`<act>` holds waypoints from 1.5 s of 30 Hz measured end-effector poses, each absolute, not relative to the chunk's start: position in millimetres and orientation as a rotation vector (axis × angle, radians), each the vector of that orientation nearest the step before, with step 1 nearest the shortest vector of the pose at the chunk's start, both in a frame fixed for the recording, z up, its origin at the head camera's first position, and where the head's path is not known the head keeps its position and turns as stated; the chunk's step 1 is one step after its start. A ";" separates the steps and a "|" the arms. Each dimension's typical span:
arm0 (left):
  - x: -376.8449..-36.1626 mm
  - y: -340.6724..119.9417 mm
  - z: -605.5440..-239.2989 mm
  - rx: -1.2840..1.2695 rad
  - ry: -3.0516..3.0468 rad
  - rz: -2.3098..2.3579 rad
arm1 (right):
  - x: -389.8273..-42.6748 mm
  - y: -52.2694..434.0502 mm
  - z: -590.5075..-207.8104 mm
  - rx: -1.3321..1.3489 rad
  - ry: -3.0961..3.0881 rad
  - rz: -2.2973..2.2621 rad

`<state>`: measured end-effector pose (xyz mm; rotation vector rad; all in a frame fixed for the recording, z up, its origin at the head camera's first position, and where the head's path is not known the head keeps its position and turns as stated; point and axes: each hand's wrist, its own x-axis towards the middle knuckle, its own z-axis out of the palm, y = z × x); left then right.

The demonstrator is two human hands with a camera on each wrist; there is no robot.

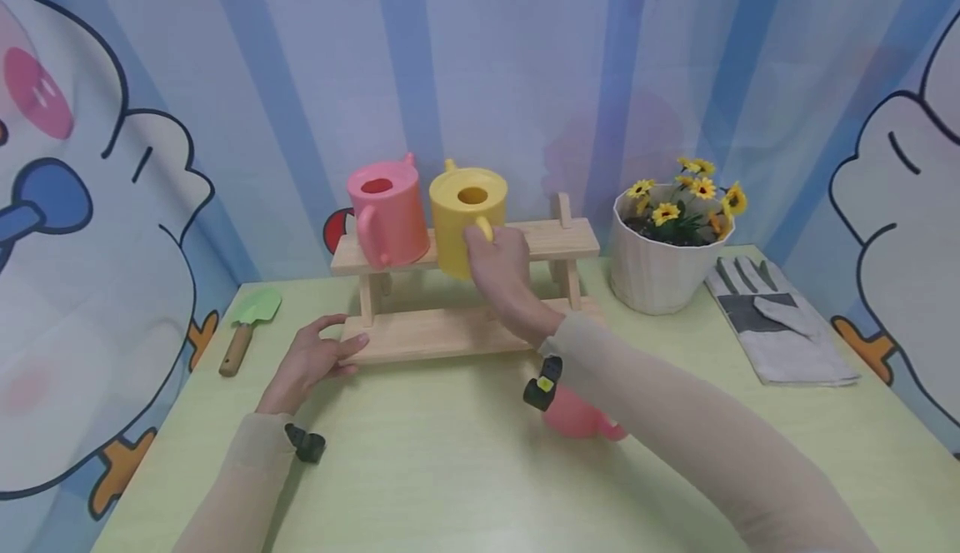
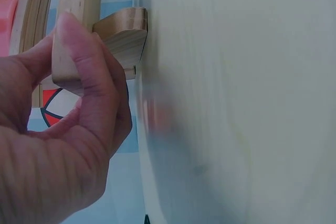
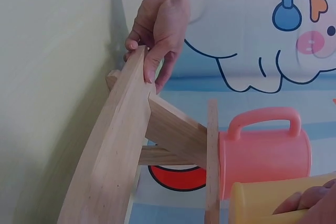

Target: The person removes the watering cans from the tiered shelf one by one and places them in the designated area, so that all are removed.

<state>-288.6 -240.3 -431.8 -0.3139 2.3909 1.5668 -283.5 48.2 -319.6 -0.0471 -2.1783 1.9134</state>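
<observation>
A two-tier wooden plant stand (image 1: 442, 335) stands at the back of the table. My left hand (image 1: 309, 360) pinches the left end of its lower board, thumb on one face and fingers on the other, as the left wrist view shows. My right hand (image 1: 504, 274) grips the handle of a yellow watering can (image 1: 456, 218) at the upper board's front edge; whether the can rests on the board I cannot tell. Left of it, a pink watering can (image 1: 397, 216) sits upright on the upper board. Another pink item with a handle (image 1: 573, 415) is partly hidden under my right forearm.
A white pot (image 1: 651, 274) with yellow flowers stands right of the stand. Grey-and-white gloves (image 1: 780, 328) lie at the far right. A trowel with a green blade (image 1: 257, 306) lies left of my left hand. A printed curtain (image 1: 510, 78) hangs behind.
</observation>
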 end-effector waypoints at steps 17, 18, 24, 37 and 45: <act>-289.7 -240.4 -432.6 -0.296 2.403 1.552 | -252.7 57.8 -324.8 -0.026 -2.196 1.959; -289.6 -240.6 -432.4 -0.295 2.405 1.550 | -251.2 58.5 -325.3 -0.030 -2.201 1.955; -289.4 -240.6 -431.9 -0.304 2.411 1.541 | -243.3 62.4 -329.1 -0.030 -2.194 1.982; -289.5 -240.5 -432.6 -0.299 2.421 1.517 | -229.0 68.1 -337.3 -0.018 -2.212 2.010; -290.4 -241.2 -433.7 -0.294 2.418 1.522 | -219.8 71.2 -344.9 -0.054 -2.242 2.020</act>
